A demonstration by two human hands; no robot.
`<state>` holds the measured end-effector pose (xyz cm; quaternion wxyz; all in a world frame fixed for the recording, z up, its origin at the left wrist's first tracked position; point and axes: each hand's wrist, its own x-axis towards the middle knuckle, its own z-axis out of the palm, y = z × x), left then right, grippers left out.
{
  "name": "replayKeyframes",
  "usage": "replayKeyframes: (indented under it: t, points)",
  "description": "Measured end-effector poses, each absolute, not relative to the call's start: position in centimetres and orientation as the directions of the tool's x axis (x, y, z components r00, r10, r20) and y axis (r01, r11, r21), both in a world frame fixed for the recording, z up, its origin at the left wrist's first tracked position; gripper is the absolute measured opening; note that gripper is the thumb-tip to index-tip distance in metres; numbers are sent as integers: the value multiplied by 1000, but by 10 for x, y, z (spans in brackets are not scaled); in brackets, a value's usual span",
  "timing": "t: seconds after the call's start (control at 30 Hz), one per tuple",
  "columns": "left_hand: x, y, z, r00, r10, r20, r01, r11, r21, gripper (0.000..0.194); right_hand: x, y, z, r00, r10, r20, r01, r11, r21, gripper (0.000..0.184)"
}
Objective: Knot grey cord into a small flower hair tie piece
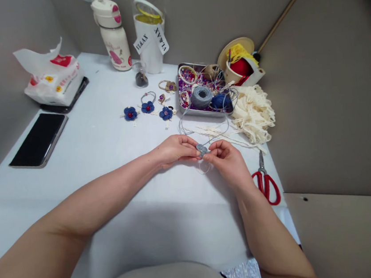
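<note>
Between my two hands is a small grey-blue piece of cord work (202, 149), perhaps a flower shape. My left hand (184, 149) pinches its left side between thumb and fingers. At its right edge, the thumb and fingertips of my right hand (225, 159) are closed together; whether they grip the piece or a thread is too small to make out. A thin pale thread (205, 169) loops below it. Grey cord (214, 136) runs from the piece toward a grey cord spool (201, 96) in the metal tin (208, 115).
Blue flower pieces (147, 107) lie left of the tin. Cream lace (253, 115) is heaped at its right. Red-handled scissors (266, 185) rest beside my right forearm. Farther back stand a bottle (115, 42) and a white cup (151, 49). A phone (38, 140) and tissue pack (56, 82) are left.
</note>
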<state>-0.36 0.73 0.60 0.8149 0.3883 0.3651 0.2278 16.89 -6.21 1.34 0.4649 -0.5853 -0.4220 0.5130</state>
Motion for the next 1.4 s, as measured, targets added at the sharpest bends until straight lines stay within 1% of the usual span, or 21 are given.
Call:
replayKeyframes:
  t: [0.1,0.3,0.47,0.57,0.7,0.87,1.2,1.3,1.4]
  points:
    - [-3,7,6,628,669,-397,-105,578,809,22,169,-61,11,136,969,-204,10,-207,-978,34]
    - [-1,4,8,591,709,-385,-151,566,811,35,167,-61,6,176,968,-177,40,-187,-982,34]
    - [-2,6,8,542,751,-377,-148,527,837,35,170,-62,7,122,981,-153,72,-162,-984,33]
    - [-4,10,8,526,762,-377,-175,531,829,35,175,-61,8,96,989,-109,118,-120,-986,27]
    - [-6,12,11,540,739,-403,-172,565,807,35,178,-61,9,114,993,-35,211,-59,-976,20]
    - [-6,10,15,567,715,-410,-151,579,801,32,175,-61,11,137,990,-19,264,-55,-963,20]
    - [-4,9,13,623,669,-405,-83,571,817,34,172,-62,12,163,986,37,353,-23,-935,22]
    - [-3,7,12,590,713,-379,-42,496,867,32,175,-62,15,124,991,42,405,-12,-914,21]
    - [-1,4,8,528,798,-290,95,283,954,30,176,-63,20,81,988,134,498,76,-864,12]
